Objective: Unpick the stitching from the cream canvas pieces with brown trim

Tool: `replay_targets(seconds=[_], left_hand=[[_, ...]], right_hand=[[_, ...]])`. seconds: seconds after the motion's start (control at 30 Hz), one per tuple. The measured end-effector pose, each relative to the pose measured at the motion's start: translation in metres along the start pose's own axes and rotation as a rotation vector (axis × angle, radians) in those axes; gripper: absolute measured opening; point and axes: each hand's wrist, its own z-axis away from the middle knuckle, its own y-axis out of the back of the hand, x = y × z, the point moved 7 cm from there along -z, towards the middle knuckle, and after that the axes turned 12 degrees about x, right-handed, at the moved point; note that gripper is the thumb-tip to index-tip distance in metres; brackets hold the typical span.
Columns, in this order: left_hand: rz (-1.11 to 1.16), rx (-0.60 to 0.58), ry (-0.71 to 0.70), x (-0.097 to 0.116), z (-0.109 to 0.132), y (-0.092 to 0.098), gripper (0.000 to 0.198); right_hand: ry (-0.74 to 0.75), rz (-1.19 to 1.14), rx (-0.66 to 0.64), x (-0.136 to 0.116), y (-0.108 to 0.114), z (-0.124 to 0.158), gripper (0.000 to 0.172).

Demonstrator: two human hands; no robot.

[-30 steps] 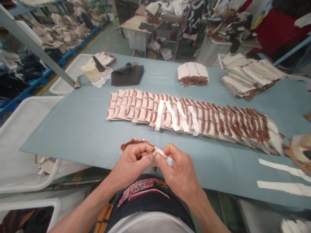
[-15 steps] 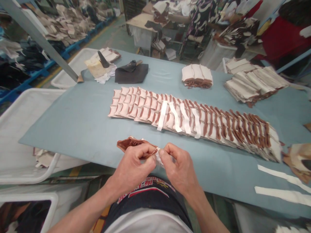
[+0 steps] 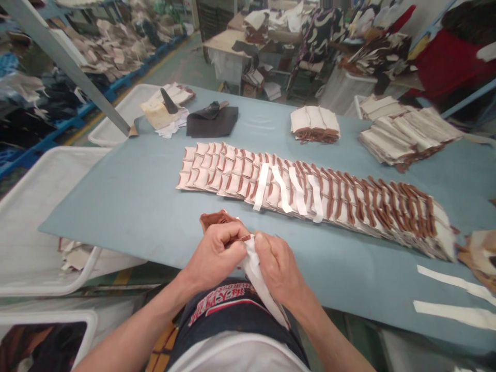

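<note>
Close to my body, my left hand (image 3: pixel 219 254) is closed on a folded brown leather piece (image 3: pixel 214 219), whose far end sticks out beyond the knuckles. Thumb and fingers pinch its near edge. My right hand (image 3: pixel 279 264) meets it there, thumb and fingers pressed around a white strip (image 3: pixel 260 287) that hangs down over the apron. Whether the strip is fixed to the leather is hidden by the fingers. Beyond both hands lies a long row of overlapping brown and white pieces (image 3: pixel 217 173), with several white strips (image 3: pixel 297 191) laid across it.
Two loose white strips (image 3: pixel 451 311) lie at the right of the blue-grey table (image 3: pixel 116 206). Stacks of pieces (image 3: pixel 314 121) stand along the far side, near a black cloth (image 3: pixel 212 123) and a dark cone (image 3: pixel 168 101). White bins (image 3: pixel 42 178) flank the left edge.
The white strip now hangs in view below my right hand; before, only a small bit showed between the fingers. The leather has turned and drawn in slightly under my left hand.
</note>
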Motion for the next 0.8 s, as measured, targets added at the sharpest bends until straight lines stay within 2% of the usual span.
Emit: replay_targets(seconds=[0.07, 0.13, 0.23, 0.33, 0.37, 0.47, 0.5, 0.6, 0.7, 0.8], left_hand=[[0.049, -0.070, 0.004, 0.006, -0.003, 0.003, 0.015], [0.064, -0.139, -0.005, 0.014, -0.005, 0.005, 0.015], [0.028, -0.228, -0.030, 0.027, -0.006, 0.005, 0.016], [-0.020, -0.287, -0.060, 0.038, -0.006, 0.006, 0.014], [-0.041, -0.290, -0.082, 0.042, -0.006, 0.007, 0.013], [-0.143, -0.243, -0.163, 0.051, -0.004, 0.013, 0.011], [-0.183, -0.223, -0.179, 0.053, -0.003, 0.015, 0.010], [-0.267, -0.172, -0.197, 0.055, 0.000, 0.017, 0.011], [-0.304, -0.120, -0.256, 0.055, 0.003, 0.019, 0.011], [-0.275, -0.088, -0.388, 0.056, 0.004, 0.020, 0.012]], right_hand=[[0.011, -0.025, -0.002, -0.001, 0.005, -0.002, 0.048], [0.040, -0.074, 0.068, -0.004, 0.020, -0.007, 0.041], [0.222, -0.169, 0.165, -0.023, 0.047, -0.017, 0.016], [0.489, -0.185, 0.021, -0.052, 0.055, -0.024, 0.028], [0.560, -0.162, -0.030, -0.059, 0.055, -0.026, 0.028], [0.703, -0.036, -0.093, -0.072, 0.055, -0.032, 0.010], [0.733, -0.001, -0.103, -0.075, 0.054, -0.034, 0.011], [0.747, 0.042, -0.160, -0.078, 0.050, -0.036, 0.024], [0.680, 0.046, -0.226, -0.075, 0.045, -0.036, 0.025], [0.622, -0.009, -0.263, -0.070, 0.040, -0.035, 0.024]])
